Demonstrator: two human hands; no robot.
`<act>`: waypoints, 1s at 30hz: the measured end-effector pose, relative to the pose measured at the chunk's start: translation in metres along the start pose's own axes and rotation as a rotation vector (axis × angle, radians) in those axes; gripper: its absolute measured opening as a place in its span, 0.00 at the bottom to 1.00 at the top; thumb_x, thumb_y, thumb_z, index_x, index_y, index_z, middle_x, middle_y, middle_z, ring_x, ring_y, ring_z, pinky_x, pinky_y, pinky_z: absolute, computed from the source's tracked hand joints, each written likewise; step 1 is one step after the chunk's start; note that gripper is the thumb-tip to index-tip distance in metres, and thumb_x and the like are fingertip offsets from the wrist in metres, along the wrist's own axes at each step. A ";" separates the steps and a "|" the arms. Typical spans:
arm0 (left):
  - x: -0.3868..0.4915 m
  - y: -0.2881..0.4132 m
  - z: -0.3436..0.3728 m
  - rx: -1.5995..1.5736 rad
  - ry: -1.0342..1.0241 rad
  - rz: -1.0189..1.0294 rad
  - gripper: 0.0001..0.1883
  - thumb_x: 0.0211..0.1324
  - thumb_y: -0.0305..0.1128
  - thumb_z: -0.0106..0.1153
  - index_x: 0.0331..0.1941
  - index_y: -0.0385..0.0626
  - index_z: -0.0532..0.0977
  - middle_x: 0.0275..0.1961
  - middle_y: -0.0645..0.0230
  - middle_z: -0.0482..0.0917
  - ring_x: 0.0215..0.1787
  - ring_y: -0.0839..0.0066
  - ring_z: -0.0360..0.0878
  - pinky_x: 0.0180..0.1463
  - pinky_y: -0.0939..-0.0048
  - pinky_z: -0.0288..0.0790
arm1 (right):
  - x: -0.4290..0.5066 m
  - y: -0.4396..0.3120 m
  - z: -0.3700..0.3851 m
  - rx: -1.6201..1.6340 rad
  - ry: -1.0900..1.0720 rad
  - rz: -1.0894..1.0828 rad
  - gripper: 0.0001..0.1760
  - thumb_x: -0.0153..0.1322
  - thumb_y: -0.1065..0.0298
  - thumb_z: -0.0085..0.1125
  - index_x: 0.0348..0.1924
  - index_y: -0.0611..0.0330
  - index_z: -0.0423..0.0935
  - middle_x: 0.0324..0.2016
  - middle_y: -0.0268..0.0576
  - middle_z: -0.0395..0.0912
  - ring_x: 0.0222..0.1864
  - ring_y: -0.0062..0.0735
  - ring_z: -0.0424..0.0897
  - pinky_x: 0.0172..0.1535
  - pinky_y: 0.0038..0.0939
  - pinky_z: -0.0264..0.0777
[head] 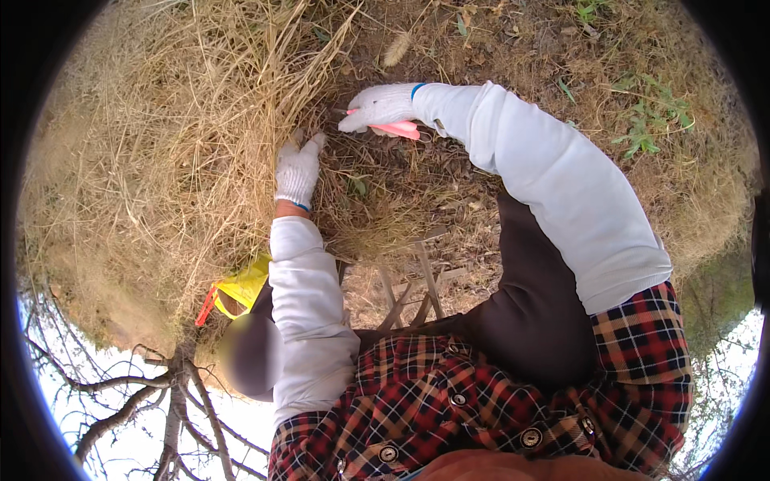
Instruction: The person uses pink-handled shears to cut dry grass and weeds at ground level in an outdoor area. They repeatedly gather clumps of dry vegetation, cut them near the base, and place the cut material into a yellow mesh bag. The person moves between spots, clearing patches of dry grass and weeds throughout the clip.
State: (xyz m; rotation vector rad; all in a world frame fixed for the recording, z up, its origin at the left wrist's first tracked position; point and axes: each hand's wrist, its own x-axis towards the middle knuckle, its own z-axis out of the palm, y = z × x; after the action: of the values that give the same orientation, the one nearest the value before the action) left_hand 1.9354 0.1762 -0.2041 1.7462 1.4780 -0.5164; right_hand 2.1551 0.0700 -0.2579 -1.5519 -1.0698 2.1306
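My right hand (379, 108), in a white knitted glove, is closed around the pink handles (400, 128) of a small hand tool, perhaps pruning shears. A short dark tip (340, 112) of the tool shows past my fingers, towards the dry grass; its exact shape is unclear. My left hand (299, 165), gloved alike, lies against the base of tall dry grass stalks (267, 90). Some of its fingertips are hidden among the stems, and whether they grip any is not plain. A small gap separates the two hands.
Dry grass spreads across the left side. Low green weeds (652, 123) grow at the right. A yellow bag (245, 282) with red handles lies beside my left sleeve. Wooden slats or legs (427, 276) stand below me, between my knees. A bare tree (174, 385) shows at lower left.
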 end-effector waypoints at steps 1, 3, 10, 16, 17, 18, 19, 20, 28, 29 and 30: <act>0.002 0.000 -0.001 0.003 0.006 0.015 0.46 0.62 0.54 0.68 0.73 0.29 0.69 0.70 0.40 0.79 0.72 0.52 0.77 0.75 0.60 0.67 | -0.004 0.004 -0.002 0.065 0.013 -0.043 0.35 0.77 0.33 0.58 0.47 0.63 0.82 0.30 0.46 0.82 0.33 0.37 0.81 0.42 0.41 0.75; 0.005 0.002 -0.003 0.072 0.018 0.046 0.42 0.63 0.53 0.66 0.70 0.30 0.72 0.68 0.38 0.79 0.72 0.49 0.78 0.75 0.59 0.68 | -0.017 0.013 -0.004 0.160 0.026 -0.060 0.35 0.77 0.33 0.58 0.47 0.65 0.81 0.29 0.45 0.81 0.31 0.37 0.80 0.40 0.41 0.74; 0.001 0.020 -0.016 0.261 0.024 0.137 0.38 0.64 0.53 0.63 0.69 0.35 0.75 0.67 0.38 0.80 0.71 0.45 0.77 0.75 0.56 0.69 | -0.079 0.025 -0.018 0.135 0.155 -0.027 0.31 0.80 0.36 0.56 0.48 0.62 0.79 0.24 0.39 0.77 0.23 0.29 0.78 0.29 0.35 0.71; -0.004 0.018 -0.033 0.224 0.011 0.117 0.40 0.62 0.55 0.65 0.70 0.36 0.75 0.68 0.40 0.80 0.71 0.47 0.79 0.75 0.55 0.69 | -0.113 0.026 0.008 0.116 0.015 0.072 0.32 0.78 0.34 0.59 0.48 0.59 0.83 0.37 0.44 0.84 0.38 0.36 0.82 0.48 0.39 0.75; -0.005 0.014 -0.036 0.214 0.032 0.094 0.41 0.62 0.55 0.65 0.70 0.36 0.75 0.68 0.40 0.80 0.71 0.47 0.79 0.75 0.55 0.69 | -0.111 0.024 0.014 0.094 -0.006 0.077 0.31 0.77 0.35 0.60 0.47 0.59 0.83 0.37 0.44 0.85 0.40 0.36 0.82 0.50 0.39 0.75; -0.006 0.011 -0.037 0.228 0.063 0.091 0.40 0.62 0.55 0.66 0.70 0.36 0.75 0.67 0.40 0.81 0.71 0.48 0.79 0.75 0.55 0.69 | -0.108 0.021 0.020 0.046 0.015 0.000 0.30 0.77 0.35 0.61 0.44 0.58 0.84 0.37 0.43 0.85 0.39 0.36 0.82 0.49 0.38 0.75; -0.007 0.007 -0.039 0.233 0.056 0.089 0.40 0.62 0.55 0.66 0.70 0.36 0.75 0.67 0.41 0.81 0.71 0.48 0.79 0.75 0.56 0.69 | -0.103 0.016 0.028 0.129 -0.024 0.023 0.29 0.76 0.35 0.62 0.43 0.56 0.85 0.37 0.42 0.85 0.40 0.36 0.82 0.50 0.38 0.74; -0.006 0.005 -0.037 0.232 0.063 0.102 0.40 0.62 0.55 0.66 0.70 0.36 0.75 0.68 0.41 0.81 0.71 0.48 0.79 0.75 0.56 0.69 | -0.097 0.014 0.032 0.199 -0.058 -0.012 0.28 0.78 0.37 0.60 0.43 0.57 0.83 0.34 0.41 0.83 0.36 0.33 0.82 0.47 0.37 0.75; 0.009 0.002 -0.036 0.199 0.001 0.088 0.42 0.62 0.58 0.65 0.71 0.37 0.75 0.72 0.45 0.77 0.75 0.51 0.75 0.78 0.58 0.66 | -0.055 -0.001 0.006 -0.054 0.067 0.005 0.32 0.76 0.33 0.60 0.46 0.59 0.84 0.34 0.41 0.84 0.31 0.31 0.79 0.42 0.38 0.74; 0.008 0.003 -0.036 0.224 0.007 0.085 0.42 0.62 0.59 0.65 0.70 0.37 0.75 0.72 0.45 0.77 0.75 0.51 0.75 0.78 0.58 0.66 | -0.050 -0.004 0.005 -0.032 0.042 -0.005 0.33 0.76 0.33 0.60 0.46 0.58 0.84 0.34 0.41 0.84 0.31 0.32 0.80 0.43 0.38 0.74; 0.006 0.004 -0.037 0.184 -0.016 0.084 0.42 0.62 0.58 0.65 0.70 0.36 0.75 0.70 0.43 0.79 0.73 0.50 0.77 0.76 0.58 0.68 | -0.043 -0.009 0.004 -0.033 0.018 0.022 0.33 0.75 0.32 0.60 0.47 0.58 0.85 0.34 0.41 0.85 0.32 0.33 0.80 0.43 0.39 0.74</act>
State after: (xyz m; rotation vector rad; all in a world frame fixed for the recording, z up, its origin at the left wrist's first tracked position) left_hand 1.9345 0.2086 -0.1846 1.9328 1.3755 -0.6370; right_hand 2.1664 0.0479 -0.2212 -1.6021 -1.0925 2.1194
